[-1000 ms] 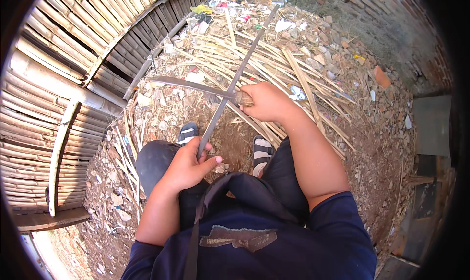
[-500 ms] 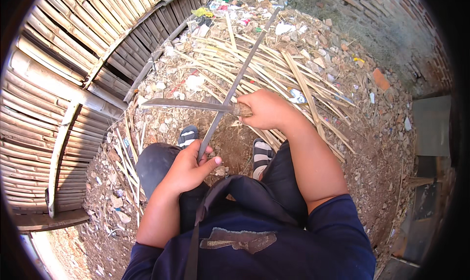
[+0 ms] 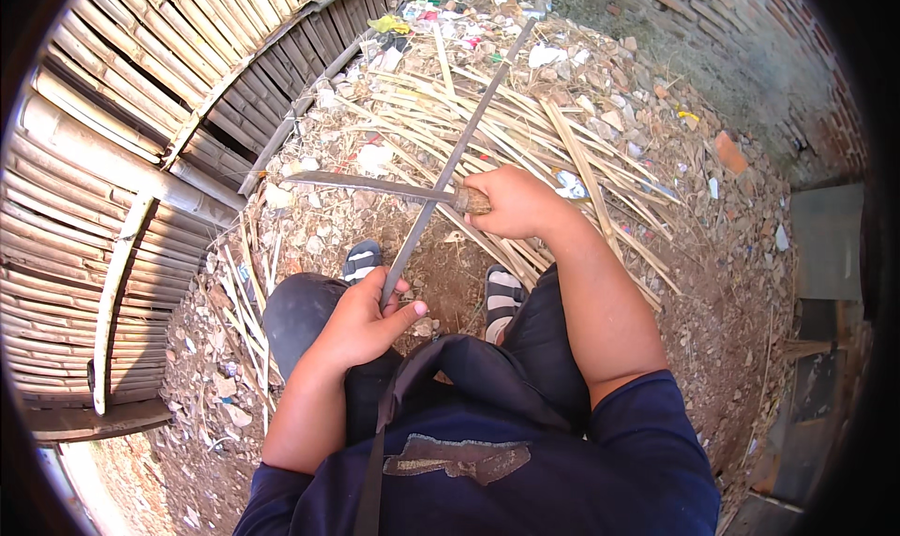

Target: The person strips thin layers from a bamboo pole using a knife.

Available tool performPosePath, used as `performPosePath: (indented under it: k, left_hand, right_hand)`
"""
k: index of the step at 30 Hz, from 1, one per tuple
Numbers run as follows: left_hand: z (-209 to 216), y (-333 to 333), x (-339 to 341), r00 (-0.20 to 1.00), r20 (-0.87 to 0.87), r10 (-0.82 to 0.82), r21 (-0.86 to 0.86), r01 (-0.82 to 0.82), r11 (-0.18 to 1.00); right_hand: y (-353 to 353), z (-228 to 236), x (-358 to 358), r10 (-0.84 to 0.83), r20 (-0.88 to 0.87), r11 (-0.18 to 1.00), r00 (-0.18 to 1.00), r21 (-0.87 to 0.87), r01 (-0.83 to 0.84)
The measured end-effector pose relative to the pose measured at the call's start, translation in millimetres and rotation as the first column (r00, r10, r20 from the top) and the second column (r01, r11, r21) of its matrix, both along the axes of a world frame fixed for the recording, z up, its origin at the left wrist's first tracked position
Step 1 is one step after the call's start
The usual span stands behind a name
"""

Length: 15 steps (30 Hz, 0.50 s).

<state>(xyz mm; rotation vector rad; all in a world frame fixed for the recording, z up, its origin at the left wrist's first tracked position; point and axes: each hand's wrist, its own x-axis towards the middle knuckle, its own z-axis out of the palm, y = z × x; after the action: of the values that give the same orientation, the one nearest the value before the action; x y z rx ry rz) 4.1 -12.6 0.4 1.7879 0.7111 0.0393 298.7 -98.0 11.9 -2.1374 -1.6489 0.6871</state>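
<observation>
My left hand [image 3: 361,320] is closed around the near end of a long, narrow bamboo strip [image 3: 478,109], dull grey-brown on its upper face. From my fingers the strip slants away and to the right. My right hand [image 3: 516,203] grips the wooden handle of a machete [image 3: 366,183], its blade pointing left. Close to the handle, blade and strip cross and appear to touch. Beneath them, a heap of pale split bamboo strips [image 3: 525,142] lies spread over the ground.
My feet in striped sandals [image 3: 502,297] are just below the work. More thin strips [image 3: 246,316] lie by my left knee. A bamboo-slat wall [image 3: 84,245] stands at left, a brick wall [image 3: 750,58] at far right. Rubble and litter [image 3: 544,56] cover the ground.
My right hand and the machete have shifted slightly to the right, and the blade's tip has swung a little farther away. My left hand and the bamboo strip have barely moved.
</observation>
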Motion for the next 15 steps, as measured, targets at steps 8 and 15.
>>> performPosePath:
  k: [8, 15]
  left_hand:
    - [-3.9, 0.0, -1.2, 0.999, 0.039, 0.031, -0.009, -0.030, 1.000]
    - [-6.0, 0.7, -1.4, 0.999, 0.035, 0.021, 0.016, -0.021, 1.000]
  right_hand:
    - [0.7, 1.0, -3.1, 0.002, 0.019, 1.000, 1.000, -0.012, -0.002]
    - [-0.7, -2.8, -1.7, 0.011, 0.037, 0.999, 0.999, 0.030, -0.012]
